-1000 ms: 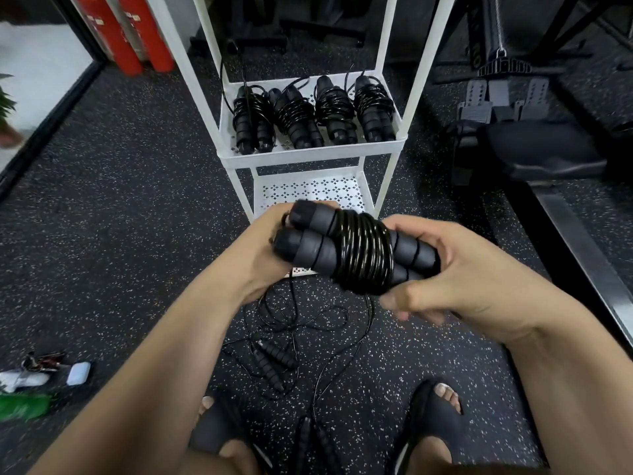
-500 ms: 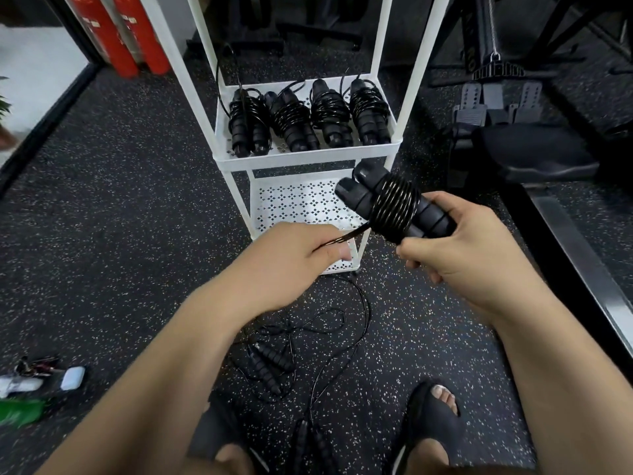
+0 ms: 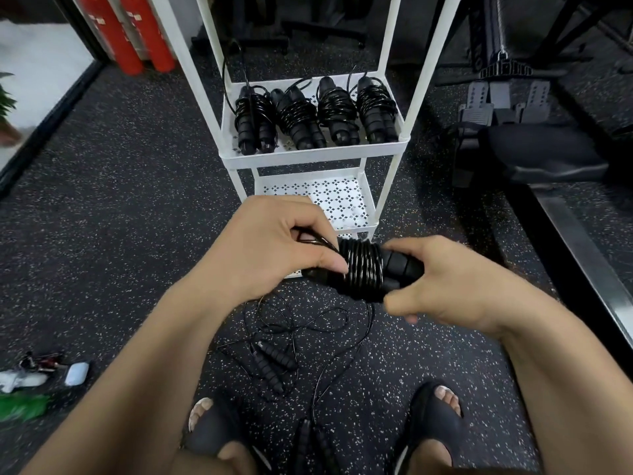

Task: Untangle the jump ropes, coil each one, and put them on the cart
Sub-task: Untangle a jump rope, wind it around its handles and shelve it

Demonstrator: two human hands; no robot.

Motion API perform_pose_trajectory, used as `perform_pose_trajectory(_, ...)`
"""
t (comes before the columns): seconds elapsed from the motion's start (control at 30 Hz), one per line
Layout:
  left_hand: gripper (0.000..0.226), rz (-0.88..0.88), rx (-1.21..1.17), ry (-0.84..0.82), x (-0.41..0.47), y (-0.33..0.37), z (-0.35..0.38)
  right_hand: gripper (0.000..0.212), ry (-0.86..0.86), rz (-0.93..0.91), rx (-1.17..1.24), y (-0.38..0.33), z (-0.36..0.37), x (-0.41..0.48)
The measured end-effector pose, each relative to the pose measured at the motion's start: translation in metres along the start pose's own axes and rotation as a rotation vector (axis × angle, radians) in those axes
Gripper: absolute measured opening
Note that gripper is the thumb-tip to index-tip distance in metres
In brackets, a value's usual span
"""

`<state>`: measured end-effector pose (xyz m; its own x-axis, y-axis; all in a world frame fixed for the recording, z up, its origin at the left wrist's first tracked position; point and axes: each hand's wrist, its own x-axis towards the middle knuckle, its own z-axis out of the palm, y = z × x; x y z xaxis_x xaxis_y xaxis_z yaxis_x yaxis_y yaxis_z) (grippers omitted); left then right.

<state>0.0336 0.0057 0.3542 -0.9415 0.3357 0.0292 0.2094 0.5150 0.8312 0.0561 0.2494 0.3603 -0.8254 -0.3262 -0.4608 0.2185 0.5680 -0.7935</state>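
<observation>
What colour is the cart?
The cart is white, perforated in a diamond pattern; the head view shows it best.

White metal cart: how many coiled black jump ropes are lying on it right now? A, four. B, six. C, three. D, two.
A: four coiled black jump ropes lie side by side on one perforated shelf of the white metal cart.
</observation>
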Motion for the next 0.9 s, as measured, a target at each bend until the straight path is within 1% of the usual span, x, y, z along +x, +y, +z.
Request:
perform_pose_trajectory(0.13,0.022,-0.035,-0.179,-0.053,0.001,-0.001,-0.005,0.031,-0.174,0.014,0.090,-0.003,-0.003,-0.007)
perform_pose_trajectory(0.2,0.027,-0.050,-0.271,-0.100,0.001,-0.005,-0.007,0.028,-0.243,-0.033,0.104,-0.004,-0.004,-0.011)
perform_pose_trajectory(0.27,0.022,-0.062,-0.383,-0.143,0.003,-0.011,-0.008,0.024,-0.304,-0.095,0.101,-0.005,-0.005,-0.013)
perform_pose_trajectory(0.37,0.010,-0.070,-0.501,-0.152,0.005,-0.018,-0.009,0.028,-0.359,-0.165,0.170,-0.007,-0.006,-0.016)
perform_pose_trajectory(0.43,0.017,-0.094,-0.544,-0.150,0.006,-0.020,-0.009,0.031,-0.378,-0.203,0.223,-0.008,-0.008,-0.019)
perform_pose_trajectory(0.5,0.033,-0.117,-0.601,-0.152,0.007,-0.020,-0.008,0.033,-0.386,-0.231,0.287,-0.007,-0.010,-0.020)
perform_pose_trajectory(0.53,0.036,-0.129,-0.631,-0.145,0.007,-0.019,-0.006,0.034,-0.376,-0.246,0.316,-0.006,-0.010,-0.019)
perform_pose_trajectory(0.63,0.022,-0.129,-0.701,-0.095,0.008,-0.016,0.003,0.038,-0.298,-0.288,0.406,-0.003,-0.008,-0.016)
perform_pose_trajectory(0.7,0.033,-0.123,-0.663,-0.039,0.009,-0.013,0.011,0.037,-0.210,-0.301,0.444,-0.003,-0.004,-0.015)
perform_pose_trajectory(0.77,0.046,-0.182,-0.650,0.064,0.006,-0.012,0.019,0.035,-0.088,-0.296,0.434,-0.002,0.002,-0.011)
perform_pose_trajectory(0.8,0.047,-0.222,-0.658,0.121,0.005,-0.012,0.025,0.034,-0.039,-0.293,0.458,-0.002,0.005,-0.009)
perform_pose_trajectory(0.9,0.028,-0.292,-0.712,0.192,0.007,-0.015,0.046,0.037,0.047,-0.283,0.603,-0.002,0.011,-0.002)
